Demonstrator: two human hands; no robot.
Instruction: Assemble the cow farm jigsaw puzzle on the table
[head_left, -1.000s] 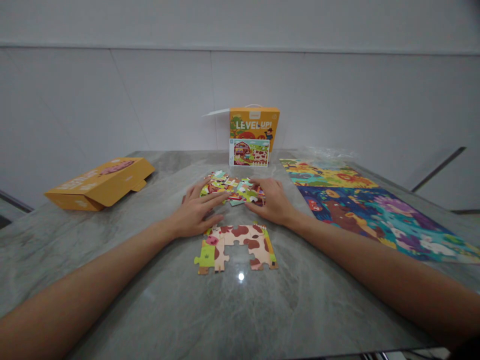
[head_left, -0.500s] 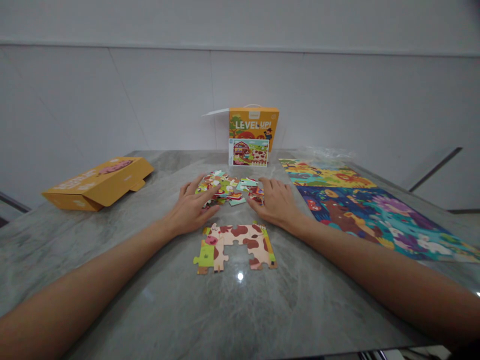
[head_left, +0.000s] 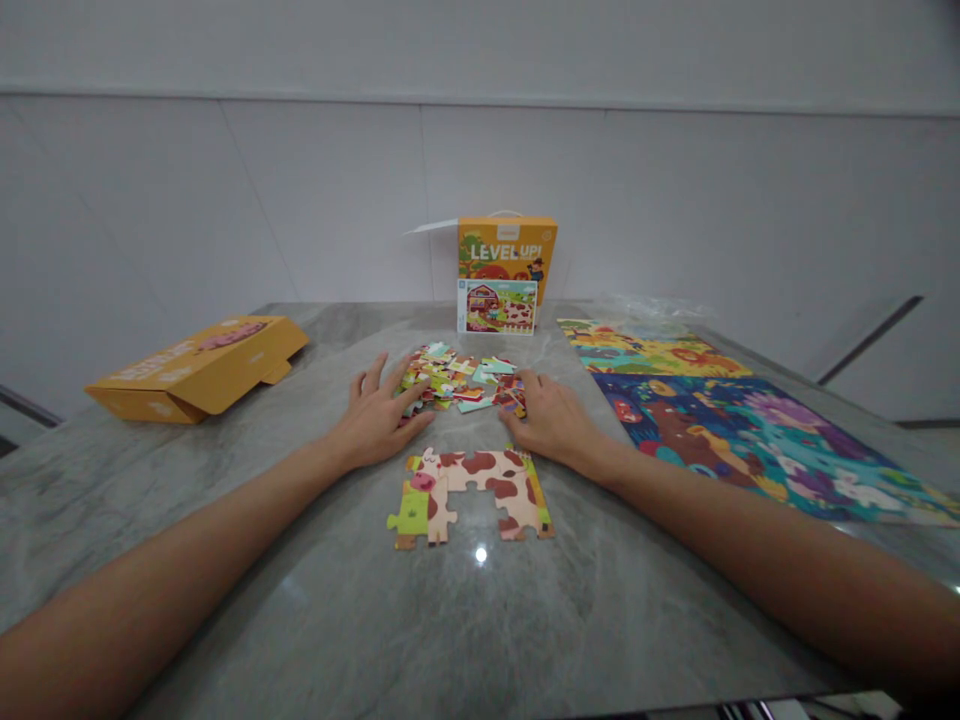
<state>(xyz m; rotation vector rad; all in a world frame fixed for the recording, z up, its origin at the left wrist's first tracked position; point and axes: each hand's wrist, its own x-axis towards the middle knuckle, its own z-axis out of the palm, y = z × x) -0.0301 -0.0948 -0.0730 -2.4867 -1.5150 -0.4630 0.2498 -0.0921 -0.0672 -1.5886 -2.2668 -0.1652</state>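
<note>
A heap of loose jigsaw pieces (head_left: 461, 378) lies between my hands on the table. My left hand (head_left: 379, 415) rests at the heap's left side, fingers spread and flat, the index finger and thumb reaching toward the pieces. On the right, my right hand (head_left: 551, 410) touches or nearly touches pieces at the heap's edge; its fingers are slightly bent, with the thumb apart. Nearer to me lies a joined section of puzzle (head_left: 472, 470) showing a pink cow with brown patches, with a gap at its lower middle.
A picture card (head_left: 499, 307) leans against an upright orange "LEVEL UP!" box (head_left: 510, 235) at the back. An orange carton (head_left: 199, 370) lies on the left. Two colourful puzzle pictures (head_left: 697, 430) lie flat on the right, with clear plastic wrap (head_left: 656, 306) behind them.
My left hand has drawn slightly left and lifted its fingers off the pieces. My right fingers have bent, with the thumb moving toward me. The cow section has stayed put.
</note>
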